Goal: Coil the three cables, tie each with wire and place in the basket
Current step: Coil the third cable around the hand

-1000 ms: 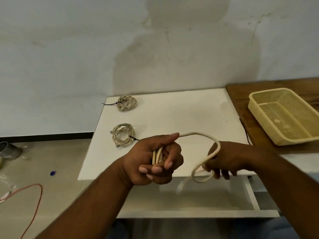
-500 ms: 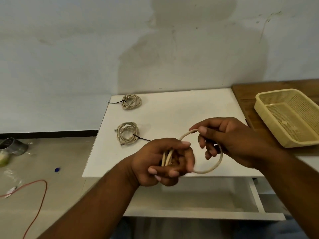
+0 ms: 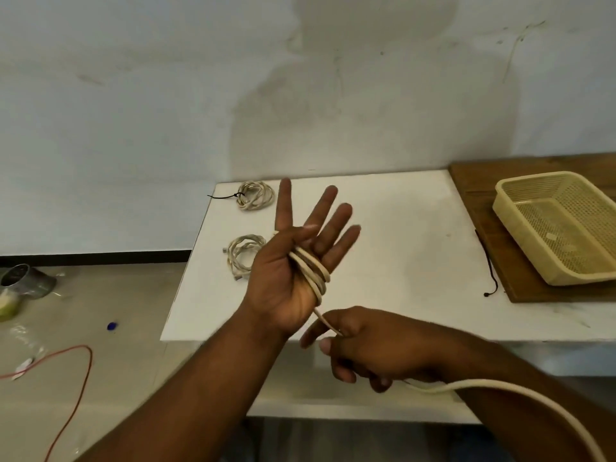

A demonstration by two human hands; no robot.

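On the white table (image 3: 383,245), tied coils (image 3: 255,195) at 11 o'clock and the basket (image 3: 523,248) at 2, the third cable (image 3: 311,271) looks mid-coiling: left hand (image 3: 293,261) splayed, thumb pinning its turns, right hand (image 3: 366,345) pinching slack at 6, likely wrapping again next.

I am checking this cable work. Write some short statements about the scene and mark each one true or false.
1. The cable is looped around the left hand. True.
2. The right hand holds nothing. False: it pinches the cable.
3. The far coil and the near coil lie on the white table. True.
4. The basket holds a coil. False: no coil is in it.
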